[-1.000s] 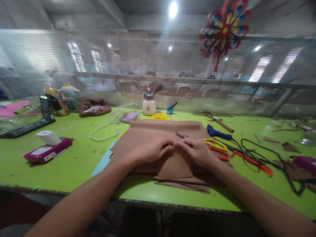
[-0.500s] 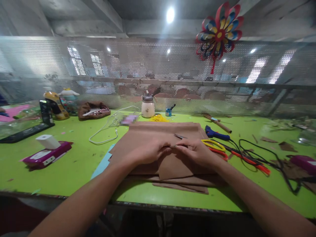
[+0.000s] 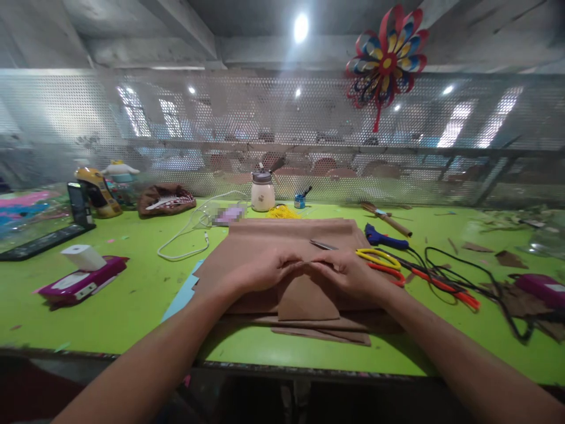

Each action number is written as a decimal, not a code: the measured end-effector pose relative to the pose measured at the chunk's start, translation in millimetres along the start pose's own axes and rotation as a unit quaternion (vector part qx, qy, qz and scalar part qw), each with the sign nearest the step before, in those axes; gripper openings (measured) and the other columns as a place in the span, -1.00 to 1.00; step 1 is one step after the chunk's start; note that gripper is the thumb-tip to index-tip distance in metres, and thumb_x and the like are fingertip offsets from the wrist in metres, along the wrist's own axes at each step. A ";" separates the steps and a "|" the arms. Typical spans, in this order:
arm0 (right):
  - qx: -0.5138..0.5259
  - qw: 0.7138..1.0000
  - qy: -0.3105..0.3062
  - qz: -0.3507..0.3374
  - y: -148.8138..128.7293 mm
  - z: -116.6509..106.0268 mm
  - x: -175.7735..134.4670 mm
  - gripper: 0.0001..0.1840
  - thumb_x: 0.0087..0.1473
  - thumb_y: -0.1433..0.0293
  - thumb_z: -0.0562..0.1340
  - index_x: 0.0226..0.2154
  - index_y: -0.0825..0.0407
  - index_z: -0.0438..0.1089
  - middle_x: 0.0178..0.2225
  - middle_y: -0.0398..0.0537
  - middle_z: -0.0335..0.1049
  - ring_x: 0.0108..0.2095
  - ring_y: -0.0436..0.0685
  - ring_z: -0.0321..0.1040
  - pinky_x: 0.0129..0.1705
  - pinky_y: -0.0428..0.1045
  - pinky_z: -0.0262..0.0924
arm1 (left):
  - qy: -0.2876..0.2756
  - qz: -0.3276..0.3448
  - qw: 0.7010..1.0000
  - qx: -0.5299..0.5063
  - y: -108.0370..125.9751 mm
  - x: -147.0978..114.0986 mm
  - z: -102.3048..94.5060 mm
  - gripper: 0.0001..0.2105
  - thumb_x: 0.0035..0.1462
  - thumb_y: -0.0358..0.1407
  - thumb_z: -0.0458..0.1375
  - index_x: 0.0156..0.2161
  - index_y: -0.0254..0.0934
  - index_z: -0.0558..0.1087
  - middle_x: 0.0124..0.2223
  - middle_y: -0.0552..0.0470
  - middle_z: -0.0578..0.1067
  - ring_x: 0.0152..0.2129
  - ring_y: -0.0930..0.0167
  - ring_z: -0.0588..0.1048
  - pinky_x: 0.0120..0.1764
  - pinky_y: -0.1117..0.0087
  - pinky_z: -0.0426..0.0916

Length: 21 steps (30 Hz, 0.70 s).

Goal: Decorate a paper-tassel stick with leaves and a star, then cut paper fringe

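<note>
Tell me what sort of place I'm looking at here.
Most likely a craft workshop bench. Both hands, left hand and right hand, rest on a stack of brown felt sheets on a green table, with a blue glue gun and yellow-handled scissors nearby.

Two hands (image 3: pixel 269 272), two scissors (image 3: pixel 378 257), one glue gun (image 3: pixel 385 238), one pinwheel (image 3: pixel 386 56), one jar (image 3: pixel 262 192)

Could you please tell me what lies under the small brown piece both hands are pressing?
A stack of brown sheets on the green table; a blue sheet peeks out left. Anything deeper is covered.
</note>
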State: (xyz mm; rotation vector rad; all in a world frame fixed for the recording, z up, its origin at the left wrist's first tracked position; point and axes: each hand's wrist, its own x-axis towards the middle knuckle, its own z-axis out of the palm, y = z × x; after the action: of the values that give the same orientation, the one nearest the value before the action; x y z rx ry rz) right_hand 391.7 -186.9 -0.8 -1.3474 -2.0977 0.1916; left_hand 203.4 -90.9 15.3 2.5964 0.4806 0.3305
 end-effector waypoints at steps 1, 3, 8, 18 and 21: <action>-0.006 1.000 -0.001 -0.011 -1.0 0.6 0.1 -0.78 0.17 0.36 0.06 -0.25 0.04 0.40 -0.32 -0.08 0.46 -0.35 0.03 0.31 -0.30 -0.10 0.10 | 0.000 0.008 1.000 0.002 0.6 -0.1 1.0 -0.64 0.22 -0.12 -0.12 -0.17 -0.26 0.46 -0.21 0.02 0.53 -0.34 0.41 0.41 -0.27 0.46 0.23; -0.029 0.999 0.005 -0.019 -1.6 2.6 0.3 -0.77 0.17 0.33 0.06 -0.24 0.04 0.39 -0.30 -0.06 0.45 -0.34 0.05 0.31 -0.30 -0.09 0.08 | 0.005 0.017 1.000 0.007 2.4 -0.1 2.0 -0.62 0.22 -0.11 -0.13 -0.15 -0.25 0.45 -0.20 0.01 0.52 -0.33 0.40 0.41 -0.27 0.46 0.23; -0.054 0.999 0.004 0.005 2.5 4.4 0.0 -0.73 0.19 0.31 0.03 -0.41 0.08 0.34 -0.48 -0.09 0.38 -0.50 0.00 0.21 -0.42 -0.09 0.01 | 0.015 0.016 0.999 0.042 3.2 -0.3 -0.9 -0.62 0.21 -0.11 -0.14 -0.21 -0.28 0.46 -0.25 -0.03 0.52 -0.39 0.40 0.39 -0.31 0.46 0.23; 0.056 0.995 -0.048 0.072 -3.5 -12.1 2.2 -0.66 0.18 0.28 0.01 -0.54 0.09 0.25 -0.58 -0.20 0.16 -0.53 -0.04 0.08 -0.48 -0.12 -0.04 | 0.026 0.002 0.999 0.036 2.0 -3.4 -3.3 -0.61 0.22 -0.13 -0.16 -0.27 -0.30 0.46 -0.35 -0.01 0.50 -0.46 0.43 0.35 -0.35 0.46 0.21; 0.127 0.985 -0.061 0.095 3.4 -14.2 1.0 -0.61 0.16 0.22 0.01 -0.59 0.08 0.21 -0.61 -0.23 0.07 -0.57 -0.06 0.02 -0.52 -0.12 -0.04 | 0.037 -0.014 0.999 0.030 1.2 -2.4 -5.5 -0.61 0.21 -0.12 -0.16 -0.32 -0.31 0.43 -0.36 0.00 0.47 -0.44 0.43 0.32 -0.34 0.45 0.20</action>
State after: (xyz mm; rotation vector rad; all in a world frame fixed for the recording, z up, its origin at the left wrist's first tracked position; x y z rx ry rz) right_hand 402.2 -187.4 9.3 -1.4071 -1.9608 0.6164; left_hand 199.9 -90.6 20.3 2.6401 0.5602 0.4094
